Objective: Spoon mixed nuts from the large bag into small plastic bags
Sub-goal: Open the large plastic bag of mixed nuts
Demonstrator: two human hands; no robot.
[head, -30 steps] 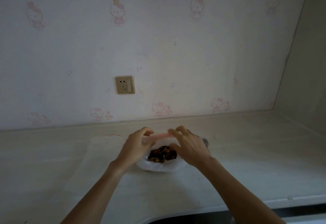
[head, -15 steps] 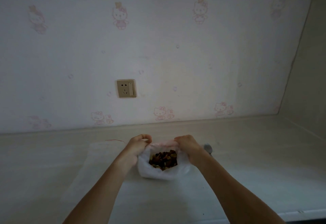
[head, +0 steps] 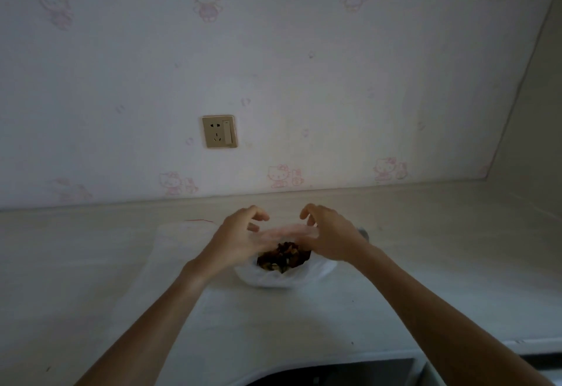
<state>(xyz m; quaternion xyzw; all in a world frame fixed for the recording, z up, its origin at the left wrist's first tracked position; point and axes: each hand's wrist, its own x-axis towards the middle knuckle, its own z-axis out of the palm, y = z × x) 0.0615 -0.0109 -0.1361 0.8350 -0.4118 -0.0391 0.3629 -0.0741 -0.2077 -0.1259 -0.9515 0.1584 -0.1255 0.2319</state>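
Thin, translucent white plastic bag [head: 282, 279], softly creased, on a matt pale wood-grain counter [head: 425, 248] below matt patterned wallpaper [head: 304, 66]

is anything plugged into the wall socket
No, the wall socket has bare holes with no plug or cord in it, above the hands working at the bag of nuts.

Both bare forearms reach forward and converge. The left hand [head: 240, 238] and right hand [head: 330, 238] face each other, palms inward, fingers loosely curled and spread, fingertips apart. Whether either pinches anything cannot be told.
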